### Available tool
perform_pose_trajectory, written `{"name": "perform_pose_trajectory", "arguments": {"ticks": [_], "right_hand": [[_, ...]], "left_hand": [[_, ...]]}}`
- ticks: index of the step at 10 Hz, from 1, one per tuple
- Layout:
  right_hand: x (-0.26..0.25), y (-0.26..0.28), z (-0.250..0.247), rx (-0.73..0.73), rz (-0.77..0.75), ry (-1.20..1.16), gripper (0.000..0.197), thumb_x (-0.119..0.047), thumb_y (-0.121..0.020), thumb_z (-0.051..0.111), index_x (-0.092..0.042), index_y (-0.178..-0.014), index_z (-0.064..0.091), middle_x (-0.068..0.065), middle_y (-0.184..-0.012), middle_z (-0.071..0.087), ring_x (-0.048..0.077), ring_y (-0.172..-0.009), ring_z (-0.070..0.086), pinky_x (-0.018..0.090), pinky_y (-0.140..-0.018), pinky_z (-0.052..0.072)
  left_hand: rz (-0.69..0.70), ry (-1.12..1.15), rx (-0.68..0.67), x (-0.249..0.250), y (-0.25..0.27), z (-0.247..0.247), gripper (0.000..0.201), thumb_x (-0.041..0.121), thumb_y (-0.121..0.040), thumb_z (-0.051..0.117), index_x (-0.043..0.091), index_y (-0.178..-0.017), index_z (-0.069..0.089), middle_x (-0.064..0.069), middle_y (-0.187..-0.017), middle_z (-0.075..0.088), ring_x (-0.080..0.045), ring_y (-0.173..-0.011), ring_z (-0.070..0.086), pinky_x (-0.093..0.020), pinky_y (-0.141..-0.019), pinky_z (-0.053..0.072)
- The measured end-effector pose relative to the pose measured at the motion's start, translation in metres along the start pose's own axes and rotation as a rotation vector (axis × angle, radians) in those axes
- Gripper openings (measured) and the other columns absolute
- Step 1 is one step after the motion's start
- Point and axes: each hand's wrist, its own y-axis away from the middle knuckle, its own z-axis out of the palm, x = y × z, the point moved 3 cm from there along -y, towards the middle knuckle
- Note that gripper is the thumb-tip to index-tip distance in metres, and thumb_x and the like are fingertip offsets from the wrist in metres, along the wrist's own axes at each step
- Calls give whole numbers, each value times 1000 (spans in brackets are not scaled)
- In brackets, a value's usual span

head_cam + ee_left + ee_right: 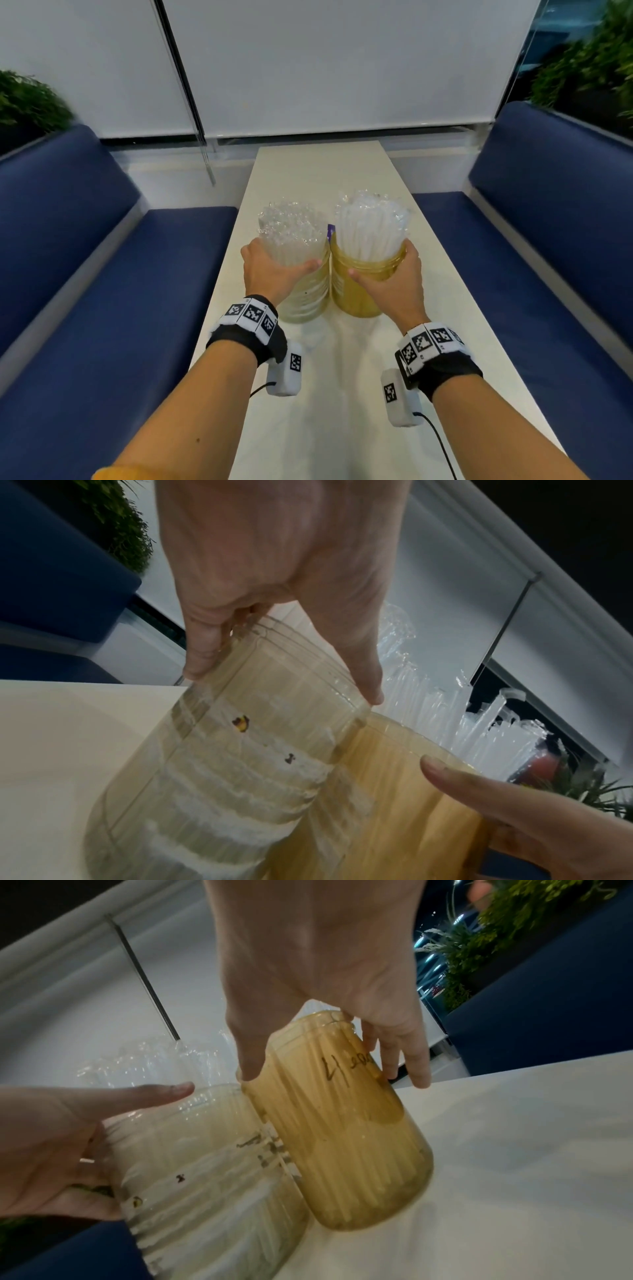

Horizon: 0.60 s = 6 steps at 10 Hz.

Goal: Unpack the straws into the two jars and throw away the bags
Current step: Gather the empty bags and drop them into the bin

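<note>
Two jars stand side by side, touching, on the white table (342, 394). The left jar (308, 298) (240, 764) (205, 1164) is pale, clear and ridged, and it is packed with clear-wrapped straws (291, 226) that stick out of its top. My left hand (274, 269) (284, 683) grips it round the upper part. The right jar (359, 298) (394, 791) (342, 1137) is amber with black handwriting and holds white straws (370, 226). Around its rim curls my right hand (390, 275) (329, 1074). Crinkled clear plastic shows at the straw tops. No loose bag is in view.
Blue cushioned benches run along the left (102, 274) and the right (548, 257) of the narrow table. White blinds (342, 68) with a hanging cord (205, 154) close off the far end. Plants (27, 99) stand behind both benches. A small purple tag (330, 233) shows between the jars.
</note>
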Motion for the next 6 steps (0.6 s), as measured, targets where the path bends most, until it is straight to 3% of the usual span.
{"name": "perform_pose_trajectory", "arguments": {"ticks": [1,2,3,4,5,6], "right_hand": [[-2,-7,-1,-10,4,17,115,-47,-60,90,-25,-151,22,-3,-148,35,20,-134,42,40,-106,39],[-7,-14,-1,-15,20,58,111,-47,-60,89,-27,-148,25,-2,-142,40,22,-130,46,42,-105,43],[-9,-16,-3,-56,34,86,117,-58,-52,86,-28,-146,23,0,-140,42,26,-130,45,50,-105,44],[-11,-10,-12,-108,76,139,130,-58,-60,84,-24,-156,3,6,-155,27,31,-142,31,54,-111,37],[-15,12,-32,-132,51,204,113,-46,-78,79,-20,-158,3,6,-159,19,30,-144,29,46,-111,35],[-11,63,-64,-172,-25,294,88,-52,-83,71,-30,-153,23,-6,-152,31,19,-133,45,34,-102,43]], "left_hand": [[-5,-23,-8,5,-7,6,113,70,-38,88,19,-131,50,0,-127,44,-13,-111,43,-36,-96,51],[-39,-18,-48,12,-7,8,123,72,-39,86,17,-138,40,-2,-130,41,-23,-121,48,-44,-102,50],[-59,-7,-86,21,-5,1,153,75,-40,87,14,-157,11,-9,-157,25,-33,-145,32,-50,-116,37],[-55,16,-67,15,8,-15,161,77,-40,86,17,-160,-3,-6,-167,9,-29,-153,17,-51,-121,28],[59,29,-5,0,37,-42,134,75,-46,85,18,-153,27,-5,-157,31,-25,-145,32,-49,-115,38],[79,-20,73,-40,98,-75,71,52,-68,87,42,-130,53,5,-146,40,-24,-137,45,-37,-107,41]]}}
